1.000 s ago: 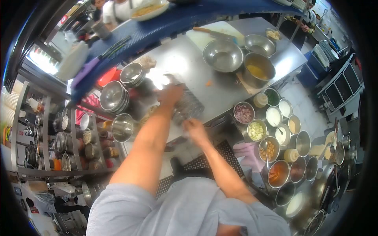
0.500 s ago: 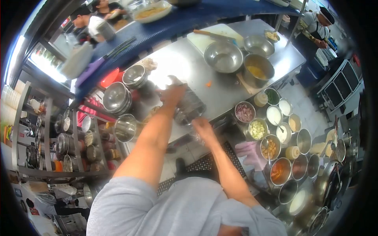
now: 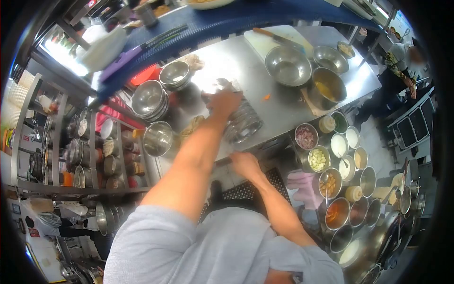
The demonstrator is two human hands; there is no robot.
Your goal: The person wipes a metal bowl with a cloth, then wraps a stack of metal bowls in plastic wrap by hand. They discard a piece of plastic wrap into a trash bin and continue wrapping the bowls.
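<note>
On the steel worktable (image 3: 208, 71) lies a stack of shiny metal dishes (image 3: 246, 125), on its side; glare and blur hide their exact shape. My left hand (image 3: 226, 102) is closed over the far end of this stack, fingertips partly smeared. Apart from the stack's near end, my right hand (image 3: 245, 164) is at the table's front edge. Its fingers are curled together, and whatever may be inside them is hidden. A crumpled tan cloth (image 3: 191, 128) lies left of my left forearm.
Nested steel bowls (image 3: 150, 99) stand at the left. A large bowl (image 3: 287, 66), a cutting board (image 3: 302, 40) with a knife and a pot of yellow liquid (image 3: 327, 90) are at the right. Several ingredient containers (image 3: 319, 158) stand nearer right. A co-worker (image 3: 402, 64) stands beyond.
My right hand has drawn back from the stack's near end toward my body. My left hand stays on the stack. The view has shifted, and the co-worker at right has changed posture.
</note>
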